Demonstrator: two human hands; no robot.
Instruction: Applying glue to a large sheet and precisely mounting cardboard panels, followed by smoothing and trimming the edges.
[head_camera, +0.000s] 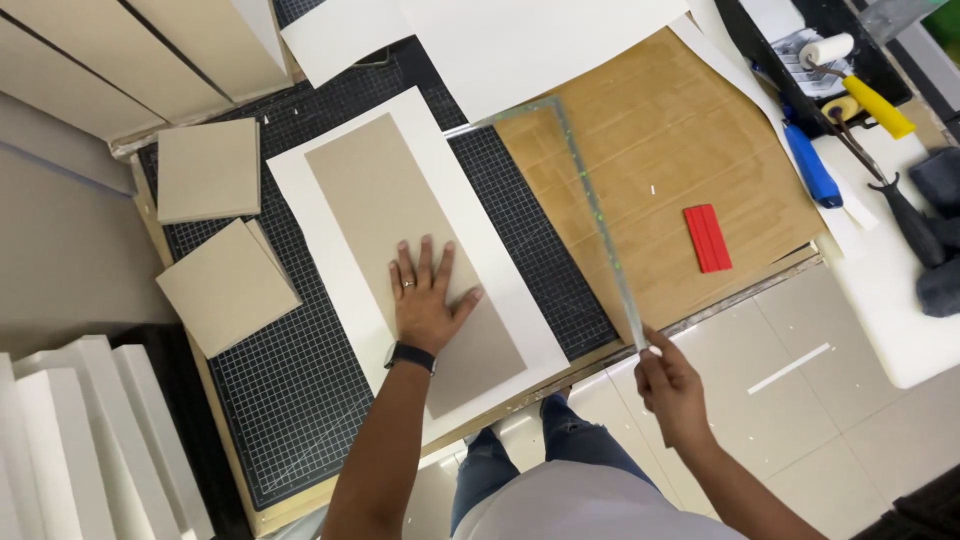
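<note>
Head view: grey board pinned flat, steel square lifted at its end.

Left hand (428, 300), fingers spread, presses flat on the long matte grey board (412, 250), centre frame, which lies on a larger white sheet (300, 205) over the black gridded cutting mat (290, 400). Right hand (668, 385), lower right, pinches the end of the thin L-shaped metal square (600, 225); its blade runs up along the brown board (670, 150). A ribbed red scraper (707, 238) lies there. Two square grey boards (210, 170) sit at left; bare mat lies below the sheet.
</note>
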